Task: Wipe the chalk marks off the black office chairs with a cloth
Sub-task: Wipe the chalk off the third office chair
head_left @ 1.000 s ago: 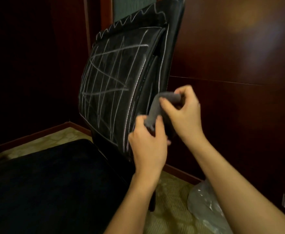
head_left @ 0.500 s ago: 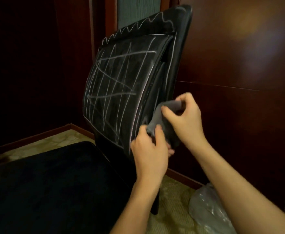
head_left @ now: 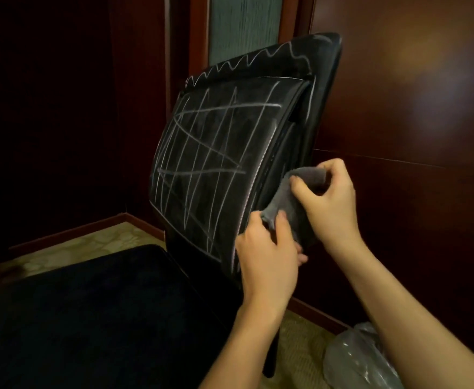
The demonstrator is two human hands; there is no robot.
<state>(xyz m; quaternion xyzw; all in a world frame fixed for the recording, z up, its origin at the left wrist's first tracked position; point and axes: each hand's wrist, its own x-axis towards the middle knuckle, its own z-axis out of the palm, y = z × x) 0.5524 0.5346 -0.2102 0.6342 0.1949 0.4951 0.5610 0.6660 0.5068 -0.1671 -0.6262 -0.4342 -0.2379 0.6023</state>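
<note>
Both hands, left hand (head_left: 268, 255) and right hand (head_left: 327, 203), fingers pinching my grey cloth (head_left: 286, 200) beside chair backrest (head_left: 216, 164); barely shifted since before, chalk marks (head_left: 202, 169) untouched, wiping not started.

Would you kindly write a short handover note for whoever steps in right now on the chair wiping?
Left hand: pinches the lower end of the grey cloth.
Right hand: grips the cloth's upper end, beside the right edge of the chair backrest.
Done: nothing visibly wiped; the cloth is held up at the backrest's right edge, and contact with it cannot be judged.
Left: the grid of chalk marks across the backrest, the zigzag line along its top, and the lines down the right edge.
A plastic bag lies on the floor, lower right.
</note>
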